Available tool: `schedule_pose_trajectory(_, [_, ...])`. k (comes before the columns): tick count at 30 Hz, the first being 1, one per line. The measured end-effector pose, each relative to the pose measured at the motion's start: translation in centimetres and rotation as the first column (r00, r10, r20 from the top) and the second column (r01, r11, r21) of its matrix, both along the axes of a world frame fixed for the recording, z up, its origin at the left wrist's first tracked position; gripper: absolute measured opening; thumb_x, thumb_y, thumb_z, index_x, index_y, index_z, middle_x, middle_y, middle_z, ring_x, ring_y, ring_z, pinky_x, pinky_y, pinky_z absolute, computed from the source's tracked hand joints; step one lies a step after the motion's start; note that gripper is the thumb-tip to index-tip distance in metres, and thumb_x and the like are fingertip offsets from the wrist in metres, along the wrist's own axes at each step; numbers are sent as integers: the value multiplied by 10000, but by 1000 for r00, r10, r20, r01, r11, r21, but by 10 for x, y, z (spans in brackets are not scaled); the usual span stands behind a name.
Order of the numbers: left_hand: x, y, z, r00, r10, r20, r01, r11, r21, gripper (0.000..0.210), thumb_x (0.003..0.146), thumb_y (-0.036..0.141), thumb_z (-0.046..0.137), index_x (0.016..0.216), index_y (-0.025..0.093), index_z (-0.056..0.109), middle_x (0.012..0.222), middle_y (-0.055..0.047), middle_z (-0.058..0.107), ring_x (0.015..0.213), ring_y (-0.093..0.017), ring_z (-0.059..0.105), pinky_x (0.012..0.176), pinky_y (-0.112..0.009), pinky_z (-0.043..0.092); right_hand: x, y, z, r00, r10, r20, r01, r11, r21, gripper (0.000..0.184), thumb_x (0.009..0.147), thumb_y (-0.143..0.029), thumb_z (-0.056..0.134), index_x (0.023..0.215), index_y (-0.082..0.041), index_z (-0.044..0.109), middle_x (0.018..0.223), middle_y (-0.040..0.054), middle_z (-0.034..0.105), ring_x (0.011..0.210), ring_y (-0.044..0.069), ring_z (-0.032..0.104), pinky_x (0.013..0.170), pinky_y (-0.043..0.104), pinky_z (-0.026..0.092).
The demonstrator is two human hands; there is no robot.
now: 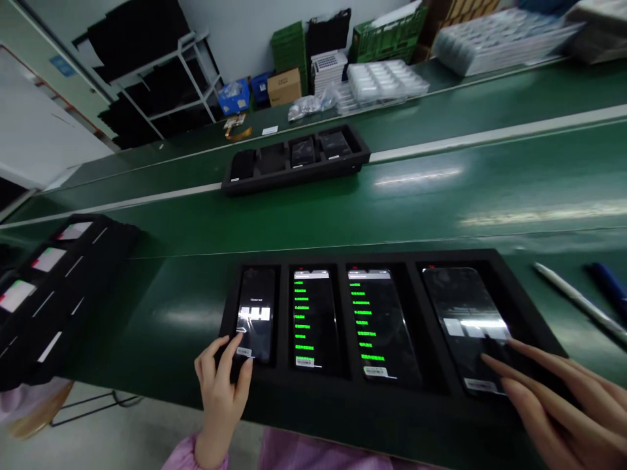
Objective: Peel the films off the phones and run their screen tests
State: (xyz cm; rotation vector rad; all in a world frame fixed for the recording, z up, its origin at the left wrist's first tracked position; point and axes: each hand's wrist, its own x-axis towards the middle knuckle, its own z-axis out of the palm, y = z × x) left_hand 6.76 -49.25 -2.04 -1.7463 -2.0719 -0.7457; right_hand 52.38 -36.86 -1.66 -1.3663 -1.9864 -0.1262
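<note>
Four slots of a black foam tray (313, 385) hold smartphones, lying face up with lit screens. My left hand (220, 382) rests at the leftmost phone (255, 297), its index finger near the lower left of a screen with white boxes. Over the rightmost phone (458, 300), my right hand (563, 398) reaches with its fingers stretched out near a similar screen. Between them, the second phone (313, 326) and the third phone (379, 320) show green lines of text. Neither hand grips anything.
Another foam tray (298, 171) with dark devices sits across the bench. Stacked black trays (88, 274) stand at left. A white pen (578, 300) and a blue pen (610, 287) lie at right. Clear plastic trays (386, 81) and green crates (389, 39) are at the back.
</note>
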Motion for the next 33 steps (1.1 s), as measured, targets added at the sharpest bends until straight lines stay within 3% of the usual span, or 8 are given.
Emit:
schedule_pose_trajectory(7, [-6, -4, -2, 998, -56, -20, 56, 998, -12, 288, 1012, 336, 574, 1229, 243, 740, 1232, -127, 649, 1066, -253, 631, 961, -440, 412, -3, -5, 13, 994, 56, 99, -58, 998, 19, 178, 1001, -252, 643, 1065, -265, 808, 1233, 95, 742, 1058, 280, 712, 927, 457, 542])
schedule_pose_trajectory(12, [-19, -6, -16, 992, -80, -101, 83, 996, 30, 450, 989, 366, 587, 1428, 289, 653, 1264, -139, 654, 877, -240, 577, 944, -484, 378, -6, -9, 20, 990, 57, 128, -58, 998, 5, 185, 1019, -210, 616, 1084, -215, 789, 1276, 106, 708, 1123, 273, 670, 961, 459, 527])
schedule_pose_trajectory(17, [-42, -10, -28, 978, -135, -161, 140, 990, 24, 591, 942, 375, 651, 1526, 339, 571, 1273, -134, 669, 710, -180, 517, 793, -433, 385, -8, -11, 24, 987, 51, 154, -53, 999, 6, 186, 1022, -185, 606, 1077, -206, 783, 1263, 107, 706, 1124, 259, 660, 973, 448, 515])
schedule_pose_trajectory(19, [-44, -9, -28, 975, -164, -151, 167, 986, 4, 595, 926, 382, 667, 1513, 331, 584, 1250, -135, 675, 726, -186, 534, 766, -419, 389, -11, -10, 26, 986, 50, 160, -50, 999, -6, 182, 1029, -201, 604, 1082, -205, 778, 1291, 113, 692, 1142, 264, 649, 959, 438, 513])
schedule_pose_trajectory(24, [-22, -3, -19, 998, -28, -53, 31, 998, 58, 397, 981, 384, 590, 1325, 240, 725, 1213, -144, 684, 816, -212, 534, 928, -487, 383, -24, -3, 35, 961, 80, 264, -60, 995, -83, 302, 1079, -352, 548, 1283, -203, 713, 1464, 161, 595, 1272, 332, 577, 983, 491, 471])
schedule_pose_trajectory(26, [-14, -1, -15, 999, -36, -39, 38, 998, 58, 359, 988, 383, 584, 1252, 210, 755, 1196, -146, 672, 875, -226, 552, 974, -486, 375, -33, 0, 41, 954, 82, 287, -59, 994, -90, 293, 1083, -349, 538, 1279, -222, 714, 1490, 149, 581, 1307, 348, 545, 1009, 512, 445])
schedule_pose_trajectory(29, [-11, 1, -14, 996, -72, -51, 75, 995, 61, 343, 997, 370, 578, 1230, 194, 760, 1197, -150, 653, 924, -235, 574, 1000, -478, 366, -53, 3, 49, 958, 173, 229, -159, 984, -78, 299, 1091, -335, 519, 1290, -211, 704, 1479, 154, 580, 1320, 330, 530, 1054, 511, 426])
schedule_pose_trajectory(33, [-12, 2, -13, 996, -83, -42, 86, 993, 78, 345, 1001, 333, 595, 1291, 217, 740, 1237, -147, 642, 966, -235, 583, 990, -454, 366, -82, 10, 52, 921, 300, 250, -281, 953, -108, 381, 1103, -452, 468, 1324, -240, 693, 1508, 149, 566, 1324, 324, 531, 1084, 540, 398])
